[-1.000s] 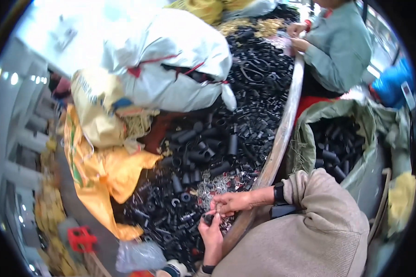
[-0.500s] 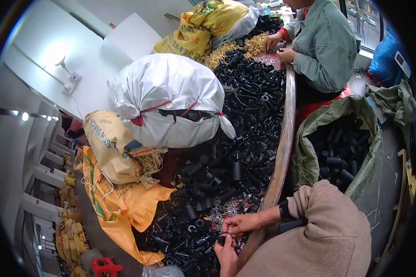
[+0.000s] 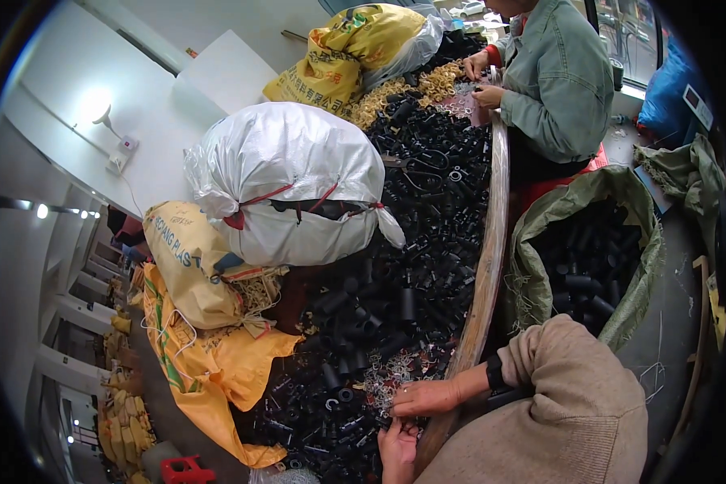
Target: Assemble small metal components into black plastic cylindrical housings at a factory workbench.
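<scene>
My right hand [image 3: 424, 398], a black band at its wrist, comes in over the wooden table edge with its fingers bunched, pointing left over loose small pale rings [image 3: 381, 377]. Just below it, my left hand [image 3: 397, 452] is turned palm up with curled fingers, its fingertips meeting those of the right. Whatever lies between them is hidden. Small black plastic parts [image 3: 323, 431] are heaped left of both hands. Larger black tubes [image 3: 408, 305] lie farther up the pile.
A wooden rim [image 3: 486, 274] borders the table. Beyond the pile sit a white sack [image 3: 294, 173], a tan sack [image 3: 187, 262] and an orange sack [image 3: 226, 375]. An open green sack [image 3: 532, 266] of black tubes stands right. A co-worker in a grey-green jacket [image 3: 561, 89] handles parts at the far end.
My right hand has closed in over my left fingertips. The small black part seen in my left fingers before no longer shows. The whole view has shifted slightly.
</scene>
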A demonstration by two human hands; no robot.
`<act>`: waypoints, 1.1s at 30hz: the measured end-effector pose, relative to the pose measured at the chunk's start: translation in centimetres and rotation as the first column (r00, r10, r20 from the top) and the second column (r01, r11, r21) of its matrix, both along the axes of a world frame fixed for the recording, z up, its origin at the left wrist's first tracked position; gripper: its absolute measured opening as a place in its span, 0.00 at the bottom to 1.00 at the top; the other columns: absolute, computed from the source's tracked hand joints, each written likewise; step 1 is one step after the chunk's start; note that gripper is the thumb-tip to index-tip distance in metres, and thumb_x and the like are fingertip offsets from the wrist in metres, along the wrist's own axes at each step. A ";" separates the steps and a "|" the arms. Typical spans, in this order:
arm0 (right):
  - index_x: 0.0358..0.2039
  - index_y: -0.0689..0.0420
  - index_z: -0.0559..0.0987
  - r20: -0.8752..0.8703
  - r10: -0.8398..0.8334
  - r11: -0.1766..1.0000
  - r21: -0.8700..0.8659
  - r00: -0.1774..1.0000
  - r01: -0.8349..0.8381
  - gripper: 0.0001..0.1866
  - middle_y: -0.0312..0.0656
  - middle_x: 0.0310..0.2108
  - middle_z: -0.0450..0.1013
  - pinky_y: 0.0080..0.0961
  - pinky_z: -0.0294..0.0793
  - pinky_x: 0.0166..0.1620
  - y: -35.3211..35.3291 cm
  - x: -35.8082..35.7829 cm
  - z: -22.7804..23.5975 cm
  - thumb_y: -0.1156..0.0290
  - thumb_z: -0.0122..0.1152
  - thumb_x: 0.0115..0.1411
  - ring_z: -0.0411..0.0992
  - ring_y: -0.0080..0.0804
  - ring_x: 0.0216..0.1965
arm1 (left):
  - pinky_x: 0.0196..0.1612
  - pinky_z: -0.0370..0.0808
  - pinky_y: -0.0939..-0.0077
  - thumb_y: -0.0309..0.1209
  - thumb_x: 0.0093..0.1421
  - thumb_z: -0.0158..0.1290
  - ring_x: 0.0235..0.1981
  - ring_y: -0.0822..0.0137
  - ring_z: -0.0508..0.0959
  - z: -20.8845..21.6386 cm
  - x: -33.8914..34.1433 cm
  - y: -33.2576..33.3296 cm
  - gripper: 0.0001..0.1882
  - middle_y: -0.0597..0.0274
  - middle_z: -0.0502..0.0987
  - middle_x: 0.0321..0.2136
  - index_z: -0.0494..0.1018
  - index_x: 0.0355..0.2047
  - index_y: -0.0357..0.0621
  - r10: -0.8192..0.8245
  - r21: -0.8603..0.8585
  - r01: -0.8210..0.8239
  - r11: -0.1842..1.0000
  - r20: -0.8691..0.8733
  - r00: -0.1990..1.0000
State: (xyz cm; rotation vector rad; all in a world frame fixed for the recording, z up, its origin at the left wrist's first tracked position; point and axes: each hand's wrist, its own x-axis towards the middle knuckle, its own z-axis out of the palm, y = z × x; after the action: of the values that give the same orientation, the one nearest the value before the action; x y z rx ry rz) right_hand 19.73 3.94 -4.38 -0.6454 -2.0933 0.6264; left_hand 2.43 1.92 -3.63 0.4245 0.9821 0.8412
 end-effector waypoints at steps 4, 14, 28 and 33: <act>0.33 0.58 0.67 -0.016 0.014 0.999 0.051 1.000 -0.013 0.09 0.43 0.28 0.65 0.30 0.66 0.34 -0.1 -0.1 -0.4 0.72 0.48 0.50 0.66 0.40 0.32 | 0.24 0.64 0.81 0.24 0.52 0.50 0.22 0.72 0.67 -0.1 0.0 -0.4 0.06 0.66 0.70 0.24 0.66 0.31 0.43 0.022 0.001 -0.022 1.000 -0.011 1.000; 0.30 0.60 0.69 -0.254 0.088 0.792 -0.568 0.963 -0.222 0.06 0.44 0.28 0.66 0.32 0.66 0.37 0.3 0.1 0.4 0.71 0.50 0.54 0.66 0.42 0.34 | 0.22 0.65 0.81 0.25 0.52 0.49 0.22 0.74 0.67 0.6 0.4 -0.8 0.05 0.67 0.68 0.23 0.66 0.30 0.42 0.060 0.173 -0.030 0.984 -0.174 0.983; 0.27 0.62 0.68 -0.189 0.097 0.910 -0.380 0.977 -0.164 0.10 0.46 0.26 0.65 0.31 0.64 0.32 0.8 0.0 -0.7 0.66 0.48 0.54 0.66 0.42 0.29 | 0.22 0.64 0.83 0.26 0.54 0.49 0.20 0.75 0.66 2.0 1.3 -1.2 0.05 0.66 0.67 0.20 0.65 0.28 0.40 0.084 0.212 -0.035 0.977 -0.225 0.971; 0.27 0.63 0.67 -0.244 0.173 0.824 -0.494 0.954 -0.276 0.10 0.45 0.26 0.65 0.30 0.64 0.31 1.2 0.1 -0.4 0.68 0.48 0.54 0.66 0.40 0.28 | 0.21 0.64 0.82 0.28 0.54 0.48 0.18 0.74 0.66 4.0 2.4 -1.5 0.06 0.65 0.66 0.18 0.67 0.28 0.38 0.118 0.210 -0.044 0.977 -0.355 0.927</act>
State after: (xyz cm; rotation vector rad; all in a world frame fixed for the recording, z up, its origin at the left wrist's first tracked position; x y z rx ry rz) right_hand 19.80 5.16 -4.73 -0.6037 -1.8305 1.3756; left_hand 4.87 0.45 0.37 0.7359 1.2720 0.9601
